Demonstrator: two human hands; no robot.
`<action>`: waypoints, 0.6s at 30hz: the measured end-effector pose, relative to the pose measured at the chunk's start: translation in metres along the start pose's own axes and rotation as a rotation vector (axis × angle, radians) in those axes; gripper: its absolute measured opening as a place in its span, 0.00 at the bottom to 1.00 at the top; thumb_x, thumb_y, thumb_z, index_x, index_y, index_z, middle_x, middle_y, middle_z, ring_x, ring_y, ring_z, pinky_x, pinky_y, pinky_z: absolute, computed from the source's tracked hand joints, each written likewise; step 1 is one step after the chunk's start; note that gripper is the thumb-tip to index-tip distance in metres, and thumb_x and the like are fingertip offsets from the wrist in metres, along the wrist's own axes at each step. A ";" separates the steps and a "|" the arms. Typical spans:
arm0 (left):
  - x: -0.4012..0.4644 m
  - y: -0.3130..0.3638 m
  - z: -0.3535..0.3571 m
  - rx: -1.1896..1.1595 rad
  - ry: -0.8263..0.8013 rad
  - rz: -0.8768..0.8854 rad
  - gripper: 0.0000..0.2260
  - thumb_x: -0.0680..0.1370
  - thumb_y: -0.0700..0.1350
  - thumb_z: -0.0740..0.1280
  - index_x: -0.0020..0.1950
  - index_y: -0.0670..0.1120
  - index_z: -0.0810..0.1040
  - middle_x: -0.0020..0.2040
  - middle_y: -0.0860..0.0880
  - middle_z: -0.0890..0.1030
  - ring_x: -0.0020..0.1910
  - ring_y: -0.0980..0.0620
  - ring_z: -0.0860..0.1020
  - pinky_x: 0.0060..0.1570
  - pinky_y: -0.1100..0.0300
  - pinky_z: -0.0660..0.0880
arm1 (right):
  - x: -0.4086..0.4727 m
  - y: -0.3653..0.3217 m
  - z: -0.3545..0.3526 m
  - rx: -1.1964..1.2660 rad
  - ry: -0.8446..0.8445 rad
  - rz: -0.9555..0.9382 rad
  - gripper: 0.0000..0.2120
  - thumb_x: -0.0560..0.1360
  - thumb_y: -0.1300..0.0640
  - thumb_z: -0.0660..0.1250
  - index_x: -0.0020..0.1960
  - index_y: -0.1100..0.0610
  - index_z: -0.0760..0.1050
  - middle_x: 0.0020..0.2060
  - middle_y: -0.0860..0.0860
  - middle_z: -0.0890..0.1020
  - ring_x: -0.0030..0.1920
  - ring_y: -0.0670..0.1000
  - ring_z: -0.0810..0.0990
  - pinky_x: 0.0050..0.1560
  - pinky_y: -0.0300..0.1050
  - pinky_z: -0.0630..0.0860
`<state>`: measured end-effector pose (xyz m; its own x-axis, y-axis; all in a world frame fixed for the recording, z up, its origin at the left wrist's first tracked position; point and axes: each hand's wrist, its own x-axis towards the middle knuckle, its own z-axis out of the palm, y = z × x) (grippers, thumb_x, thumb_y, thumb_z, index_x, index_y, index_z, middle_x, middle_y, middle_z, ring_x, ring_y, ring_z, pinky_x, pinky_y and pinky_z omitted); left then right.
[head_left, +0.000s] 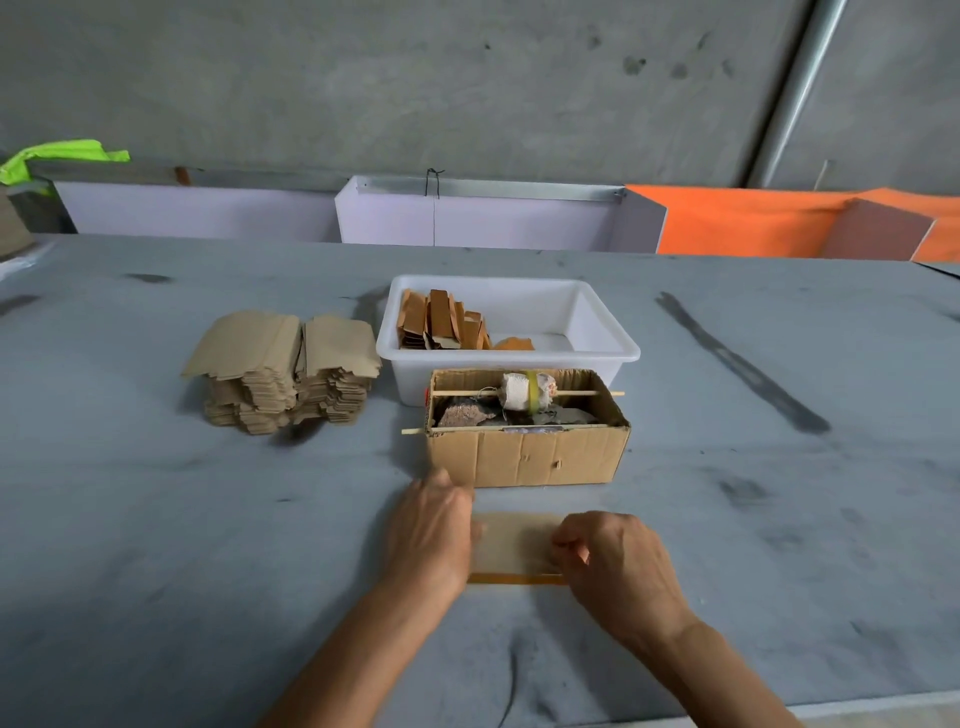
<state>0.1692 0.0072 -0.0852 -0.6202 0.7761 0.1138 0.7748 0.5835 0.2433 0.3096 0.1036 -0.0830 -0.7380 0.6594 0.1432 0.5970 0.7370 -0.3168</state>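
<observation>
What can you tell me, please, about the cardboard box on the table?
The box is brown corrugated cardboard, open-topped, its front wall creased. It stands upright on the grey table, right before the white tub. One thin stick crosses the top, carrying a white roll with a yellow band; another lies along the front rim. Rough lumps lie inside.

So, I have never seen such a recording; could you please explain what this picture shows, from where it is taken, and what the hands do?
There is no machine here: a person works with two bare hands. The single picture comes from a camera worn on the head, looking forward and down. The left hand rests on the left edge of a flat brown card, and the right hand pinches its right edge. On the grey table behind stand a cardboard box with a roll on a stick, a white tub holding folded brown pieces, and a stack of flat cards.
</observation>
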 end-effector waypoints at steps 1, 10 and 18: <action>0.001 -0.001 0.001 0.005 -0.006 -0.008 0.12 0.78 0.50 0.64 0.60 0.48 0.75 0.57 0.48 0.73 0.59 0.47 0.73 0.56 0.56 0.67 | 0.002 0.001 0.000 0.003 0.009 0.004 0.09 0.74 0.56 0.61 0.47 0.56 0.80 0.43 0.51 0.82 0.45 0.55 0.78 0.45 0.46 0.74; 0.004 -0.005 -0.004 -0.119 0.031 -0.024 0.06 0.76 0.48 0.66 0.51 0.51 0.73 0.54 0.51 0.74 0.58 0.50 0.73 0.54 0.59 0.65 | 0.032 0.001 0.004 0.098 0.005 -0.077 0.13 0.76 0.55 0.65 0.60 0.53 0.78 0.58 0.48 0.77 0.58 0.51 0.73 0.54 0.41 0.70; 0.001 -0.011 -0.007 -0.378 0.021 -0.006 0.10 0.69 0.43 0.73 0.35 0.53 0.73 0.30 0.57 0.74 0.37 0.54 0.75 0.42 0.61 0.70 | 0.039 0.000 0.008 0.014 -0.017 -0.291 0.10 0.77 0.57 0.65 0.56 0.51 0.81 0.58 0.48 0.79 0.58 0.51 0.71 0.53 0.39 0.69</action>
<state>0.1591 0.0004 -0.0808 -0.6300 0.7656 0.1303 0.6736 0.4553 0.5821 0.2780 0.1282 -0.0848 -0.8830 0.4175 0.2143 0.3548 0.8929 -0.2773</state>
